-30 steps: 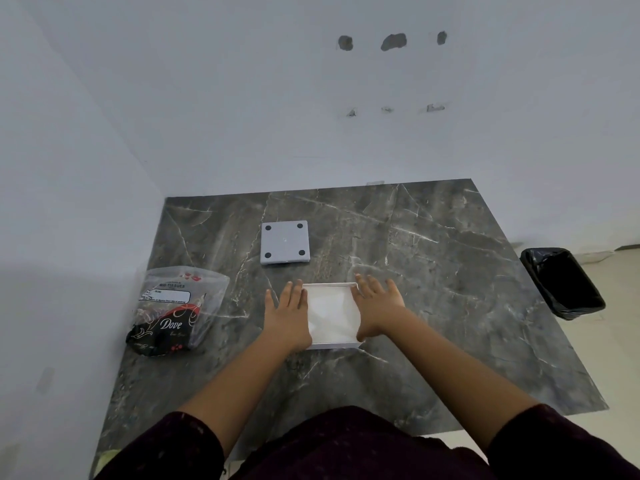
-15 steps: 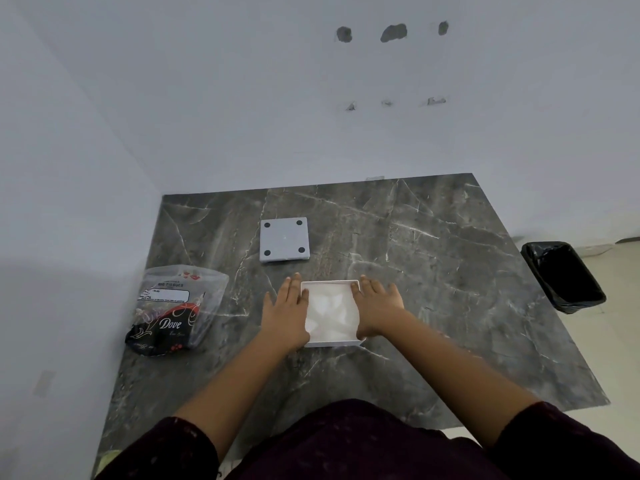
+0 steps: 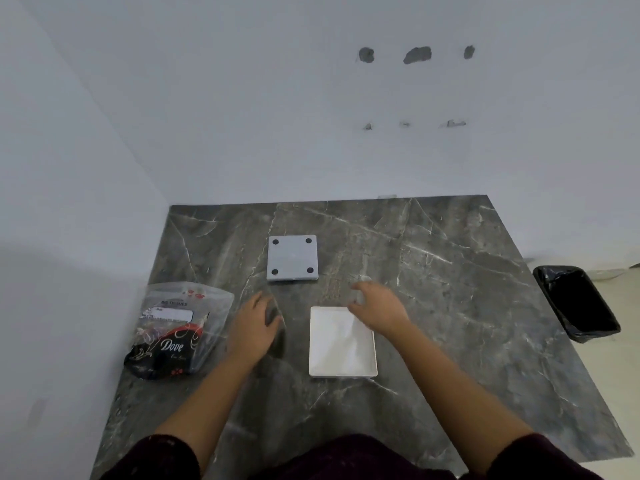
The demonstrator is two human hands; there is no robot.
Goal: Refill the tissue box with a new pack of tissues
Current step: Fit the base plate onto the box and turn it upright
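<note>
The white tissue box [image 3: 341, 344] lies open side up on the dark marble table [image 3: 450, 306], with white tissues filling it. Its grey base lid [image 3: 292, 258], with four black feet, lies further back. A clear plastic tissue pack wrapper [image 3: 176, 327] with a black Dove print sits at the left. My left hand [image 3: 254, 327] hovers left of the box, fingers loose, holding nothing. My right hand [image 3: 377, 308] is above the box's far right corner, blurred, fingers spread, empty.
White walls close the table at the back and left. A black-lined bin [image 3: 576, 303] stands on the floor beyond the table's right edge. My dark sleeves fill the bottom of the view.
Both hands have let go of the box's sides. The left hand moved left, the right hand lifted toward the far side. The box stays where it was.
</note>
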